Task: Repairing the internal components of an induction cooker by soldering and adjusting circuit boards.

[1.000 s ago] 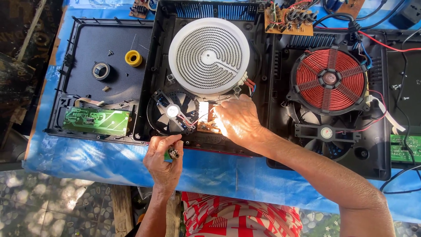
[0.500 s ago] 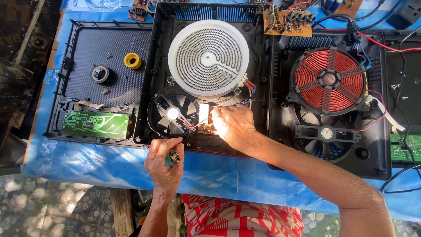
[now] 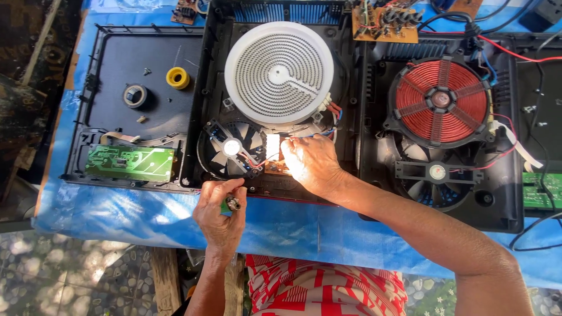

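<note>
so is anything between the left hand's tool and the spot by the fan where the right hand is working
Nothing visible blocks it. The left hand holds a small green-handled tool just below the fan, at the casing's front edge. The right hand rests to the fan's right, covering whatever lies beneath.

Small green-handled tool — upright, at the black casing's near edge.

At centre frame, the right hand rests inside an open black cooker casing, below the white heating coil. The left hand grips a green-handled tool beside the fan.
</note>
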